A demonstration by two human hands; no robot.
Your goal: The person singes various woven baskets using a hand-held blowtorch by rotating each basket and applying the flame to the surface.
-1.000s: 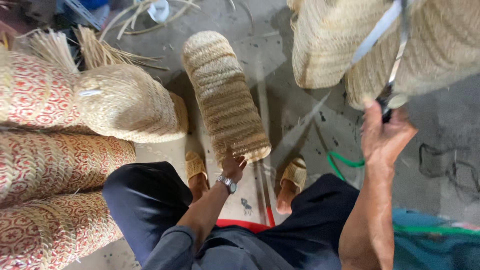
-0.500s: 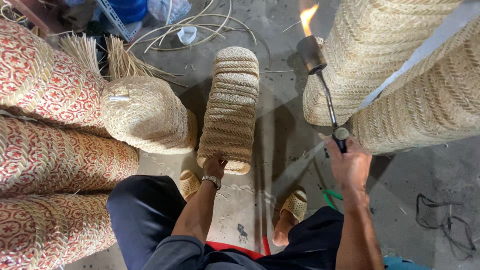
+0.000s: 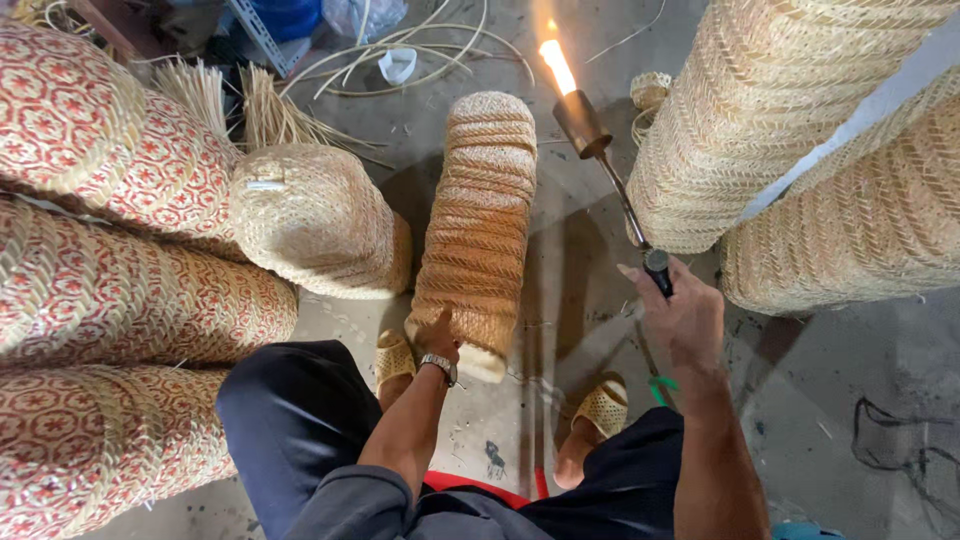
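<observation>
On the grey floor between my feet, in the head view, my left hand (image 3: 437, 335) is gripping the near end of the long tan woven straw tube (image 3: 478, 225). My right hand (image 3: 680, 315) is squeezing the thin metal torch with its yellow flame (image 3: 610, 165). The fire is burning near the tall pale woven basket stack (image 3: 740, 130). I think that dry straw could catch fire if I am tipping the torch sideways.

Seven baskets — three red-patterned (image 3: 120, 290), four plain (image 3: 480, 220). One torch (image 3: 600, 160), one flame (image 3: 556, 65). Two hands (image 3: 437, 335) — two sandals (image 3: 603, 407).
</observation>
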